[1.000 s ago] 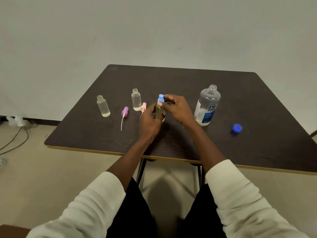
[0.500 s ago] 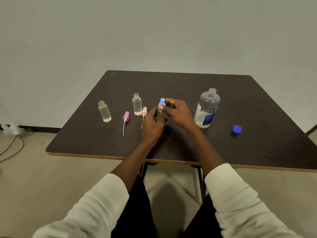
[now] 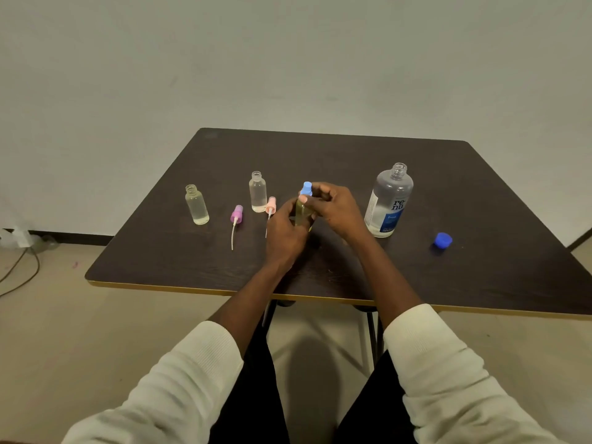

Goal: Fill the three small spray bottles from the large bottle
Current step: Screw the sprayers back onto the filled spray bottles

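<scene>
Right hand (image 3: 333, 208) slightly re-gripped.

Dim, soft, even indoor light

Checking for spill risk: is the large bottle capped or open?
Open: the large bottle shows a bare threaded neck, and its blue cap lies apart on the table.

- Three small bottles: two (image 3: 196, 205) (image 3: 258, 192) stand open; the third (image 3: 302, 214), in the hands, is mostly hidden.
- Three spray heads: purple (image 3: 236, 214), pink (image 3: 270, 206), blue (image 3: 306, 189).
- One large bottle (image 3: 389, 201).
- One blue cap (image 3: 443, 240).
- One table (image 3: 480, 193).
- Two hands (image 3: 286, 233) (image 3: 334, 206).
</scene>
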A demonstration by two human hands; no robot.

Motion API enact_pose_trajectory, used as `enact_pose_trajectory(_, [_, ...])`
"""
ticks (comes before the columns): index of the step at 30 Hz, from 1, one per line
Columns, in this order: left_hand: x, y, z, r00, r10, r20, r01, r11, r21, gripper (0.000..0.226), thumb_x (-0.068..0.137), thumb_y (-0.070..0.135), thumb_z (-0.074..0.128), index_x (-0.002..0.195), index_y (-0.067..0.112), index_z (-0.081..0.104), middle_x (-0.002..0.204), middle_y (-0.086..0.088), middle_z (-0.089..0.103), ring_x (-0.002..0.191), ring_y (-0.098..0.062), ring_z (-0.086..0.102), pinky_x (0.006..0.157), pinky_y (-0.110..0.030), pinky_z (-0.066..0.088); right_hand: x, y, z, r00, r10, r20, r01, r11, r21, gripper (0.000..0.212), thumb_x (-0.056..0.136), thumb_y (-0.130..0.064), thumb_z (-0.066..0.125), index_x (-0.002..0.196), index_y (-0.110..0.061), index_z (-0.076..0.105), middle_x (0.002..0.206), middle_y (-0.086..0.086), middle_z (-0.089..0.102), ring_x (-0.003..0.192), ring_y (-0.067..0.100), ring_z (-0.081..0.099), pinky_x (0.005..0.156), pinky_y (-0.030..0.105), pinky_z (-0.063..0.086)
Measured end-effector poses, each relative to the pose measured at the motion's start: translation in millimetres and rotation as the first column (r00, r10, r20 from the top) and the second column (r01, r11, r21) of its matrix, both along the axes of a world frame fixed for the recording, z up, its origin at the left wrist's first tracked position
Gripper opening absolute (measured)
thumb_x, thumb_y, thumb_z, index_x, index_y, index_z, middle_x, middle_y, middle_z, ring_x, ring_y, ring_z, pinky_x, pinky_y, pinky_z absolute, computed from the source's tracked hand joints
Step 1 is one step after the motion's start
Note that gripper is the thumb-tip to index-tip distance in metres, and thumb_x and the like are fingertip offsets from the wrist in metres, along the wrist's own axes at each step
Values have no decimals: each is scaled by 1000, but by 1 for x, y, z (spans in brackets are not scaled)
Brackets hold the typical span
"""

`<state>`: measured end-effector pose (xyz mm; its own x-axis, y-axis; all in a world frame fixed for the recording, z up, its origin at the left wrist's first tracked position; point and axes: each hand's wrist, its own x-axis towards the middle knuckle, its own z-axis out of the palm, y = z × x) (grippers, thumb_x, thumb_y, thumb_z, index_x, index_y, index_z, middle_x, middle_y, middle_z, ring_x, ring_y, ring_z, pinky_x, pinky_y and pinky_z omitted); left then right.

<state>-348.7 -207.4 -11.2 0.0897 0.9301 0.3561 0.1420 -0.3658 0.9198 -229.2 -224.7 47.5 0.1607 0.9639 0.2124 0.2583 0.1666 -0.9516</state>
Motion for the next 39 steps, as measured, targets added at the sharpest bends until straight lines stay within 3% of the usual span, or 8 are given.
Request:
enact_pose_trajectory(3, [0, 2, 0, 1000, 30, -9, -30, 999, -29, 21, 92, 26, 69, 112, 26, 64, 96, 12, 70, 91, -1, 66, 76, -20, 52, -2, 1, -1, 999, -23, 49, 24, 999, -25, 25, 85, -25, 74, 107, -14, 69, 100, -2, 73, 92, 11, 69, 78, 22, 55])
enact_pose_trajectory(8, [-1, 2, 2, 999, 32, -15, -33, 999, -37, 19, 89, 33, 74, 98, 38, 58, 93, 15, 69, 88, 6, 63, 68, -9, 47, 0, 0, 4, 999, 26, 34, -24, 998, -65, 35, 97, -21, 59, 132, -14, 60, 120, -4, 67, 106, 10, 64, 89, 23, 54])
enact_pose_trajectory(12, [-1, 1, 1, 1000, 7, 2, -7, 999, -37, 12, 90, 32, 70, 97, 33, 61, 91, 11, 70, 88, -1, 66, 71, -17, 50, -2, -3, 6, 998, -32, 61, 33, 999, -10, 24, 93, -18, 65, 115, -9, 69, 102, 4, 74, 93, 31, 69, 82, 38, 58])
enact_pose_trajectory(16, [-1, 0, 2, 1000, 7, -8, -8, 999, -50, 13, 90, 29, 68, 99, 35, 60, 89, 11, 69, 83, 2, 64, 68, -18, 47, -5, -2, 4, 994, -79, 70, 79, 997, 6, 25, 85, -23, 75, 99, -5, 65, 93, 5, 72, 80, 17, 69, 70, 24, 56])
enact_pose_trajectory(21, [0, 3, 0, 1000, -11, 9, 12, 998, -64, 17, 89, 31, 72, 104, 29, 64, 95, 11, 72, 90, -1, 66, 78, -25, 53, 0, -1, 7, 1000, 6, 28, -5, 999, -43, 35, 95, -19, 62, 130, -17, 61, 122, -1, 66, 104, 11, 65, 78, 19, 55])
enact_pose_trajectory(29, [0, 2, 1, 1000, 2, -2, -2, 998, -61, 18, 89, 26, 70, 106, 28, 64, 94, 12, 70, 90, -4, 67, 77, -28, 55, 1, 2, 2, 996, -65, 68, 64, 998, 11, 27, 81, -20, 79, 94, -4, 62, 92, 7, 71, 84, 18, 68, 71, 24, 56])
enact_pose_trajectory(34, [-2, 2, 3, 1000, -10, 2, 11, 996, -94, 23, 88, 28, 75, 108, 22, 66, 98, 9, 73, 95, -6, 68, 85, -34, 57, 6, 1, 0, 998, 59, -12, -60, 997, -57, 43, 94, -21, 65, 135, -17, 55, 132, 0, 62, 118, 12, 60, 98, 28, 49])
enact_pose_trajectory(39, [-2, 0, 4, 998, -29, 48, 35, 993, -117, 24, 88, 27, 76, 109, 20, 67, 98, 5, 74, 95, -14, 70, 89, -48, 56, 5, -2, 0, 999, 8, -54, -7, 1000, 21, 29, 91, -9, 67, 120, -5, 67, 108, 5, 72, 95, 7, 69, 76, 21, 55])
